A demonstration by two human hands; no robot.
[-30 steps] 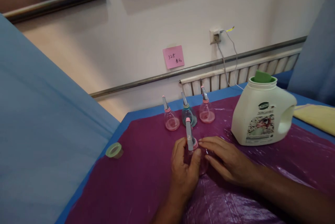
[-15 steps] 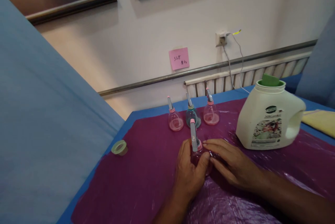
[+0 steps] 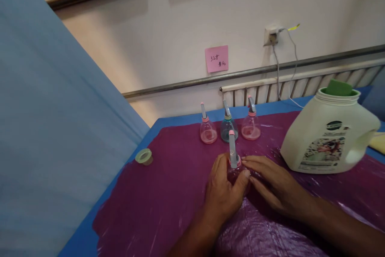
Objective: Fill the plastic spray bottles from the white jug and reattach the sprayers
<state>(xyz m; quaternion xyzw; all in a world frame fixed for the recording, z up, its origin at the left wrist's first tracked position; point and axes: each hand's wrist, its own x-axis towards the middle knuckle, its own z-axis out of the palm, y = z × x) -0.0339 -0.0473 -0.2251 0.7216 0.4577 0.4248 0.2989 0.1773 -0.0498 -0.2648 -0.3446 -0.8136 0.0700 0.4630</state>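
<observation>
A small clear spray bottle (image 3: 233, 149) with a grey trigger head, pink nozzle and pink collar stands upright on the purple plastic sheet. My left hand (image 3: 224, 191) wraps around its body from the left, thumb across the front. From the right, my right hand (image 3: 272, 183) rests its fingertips against the collar and side of the same bottle. Most of the bottle's body is hidden by my hands. Just behind it stand three more spray bottles in a row: a pink one (image 3: 208, 135), a blue-green one (image 3: 229, 130) and another pink one (image 3: 250, 131).
To the right stands a large cream jug (image 3: 327, 136) with a green piece in its mouth. A small pale green tub (image 3: 144, 156) sits at the left edge of the sheet (image 3: 168, 201). Blue curtain (image 3: 60, 128) hangs left; a yellow cloth (image 3: 378, 143) lies far right.
The view has shifted, so everything except the curtain sits a little farther right in the picture. Both hands stay at the spray bottle in much the same pose.
</observation>
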